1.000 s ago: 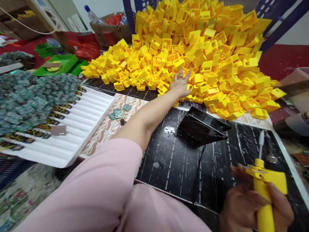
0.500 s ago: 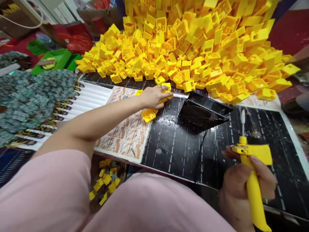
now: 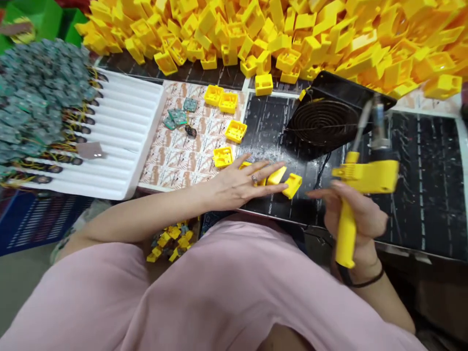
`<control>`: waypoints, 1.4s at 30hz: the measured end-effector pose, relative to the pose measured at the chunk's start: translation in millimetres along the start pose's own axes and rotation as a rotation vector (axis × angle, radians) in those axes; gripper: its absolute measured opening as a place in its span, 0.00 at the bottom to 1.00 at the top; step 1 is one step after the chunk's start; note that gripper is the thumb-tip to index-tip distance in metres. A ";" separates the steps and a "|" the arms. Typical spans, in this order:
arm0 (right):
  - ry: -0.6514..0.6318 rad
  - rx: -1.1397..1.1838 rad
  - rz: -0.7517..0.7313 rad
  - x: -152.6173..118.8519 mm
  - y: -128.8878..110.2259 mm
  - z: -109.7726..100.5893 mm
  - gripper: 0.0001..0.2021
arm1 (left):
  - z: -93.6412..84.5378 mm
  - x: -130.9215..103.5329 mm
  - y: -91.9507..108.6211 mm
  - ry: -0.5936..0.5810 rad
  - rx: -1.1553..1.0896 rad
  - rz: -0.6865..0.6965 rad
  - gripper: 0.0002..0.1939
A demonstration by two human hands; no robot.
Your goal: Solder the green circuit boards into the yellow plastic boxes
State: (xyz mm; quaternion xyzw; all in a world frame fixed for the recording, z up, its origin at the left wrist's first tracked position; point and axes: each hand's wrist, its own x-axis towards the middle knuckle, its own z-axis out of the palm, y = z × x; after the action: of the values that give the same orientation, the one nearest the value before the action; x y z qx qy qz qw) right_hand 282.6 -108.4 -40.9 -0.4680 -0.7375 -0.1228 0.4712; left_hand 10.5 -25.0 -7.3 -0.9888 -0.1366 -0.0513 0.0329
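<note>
My left hand [image 3: 243, 183] lies palm down at the front of the black mat [image 3: 276, 117]. Its fingers are stretched and slightly spread over several small yellow plastic housings; one yellow housing [image 3: 292, 185] touches the fingertips, and others are partly hidden beneath. In my right hand [image 3: 358, 214], the fingers wrap around the handle of a yellow pistol-shaped soldering gun [image 3: 369, 176], its slim metal parts pointing up and away. More open housings [image 3: 236, 131] sit left of the mat on the printed sheet [image 3: 197, 144], near loose green circuit boards [image 3: 177, 117].
A black fan [image 3: 325, 122] stands tilted on the mat with a cable. Behind rises a large heap of yellow housings [image 3: 292, 29]. To the left, a white ribbed tray [image 3: 124, 122] carries many wired boards [image 3: 32, 97]. Below the table edge is a box of yellow parts [image 3: 171, 241].
My left hand has come from the edge of the heap toward me, and yellow housings now lie under its fingers. The soldering gun stays in my right hand. The view has tilted down.
</note>
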 end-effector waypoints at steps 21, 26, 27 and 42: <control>-0.668 0.100 -0.114 56.0 -28.2 49.4 0.18 | -8.1 -80.0 -8.5 0.213 -0.464 -0.718 0.20; -0.734 0.134 -0.134 56.9 -25.1 52.7 0.23 | 11.8 -96.3 -14.4 0.146 -0.052 -0.794 0.20; -0.697 0.135 -0.111 56.8 -25.2 53.8 0.25 | 11.0 -100.0 -15.8 0.175 -0.014 -0.786 0.20; -0.534 -0.028 -0.179 63.7 -56.8 89.4 0.17 | -4.9 -90.1 -14.5 -0.047 -0.182 -0.456 0.22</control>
State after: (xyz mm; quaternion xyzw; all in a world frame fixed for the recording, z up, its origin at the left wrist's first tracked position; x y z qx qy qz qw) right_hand 177.5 -46.4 -21.6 -0.4232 -0.8722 -0.0464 0.2408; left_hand -80.2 -35.5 -11.7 -0.9321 -0.3518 -0.0467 -0.0721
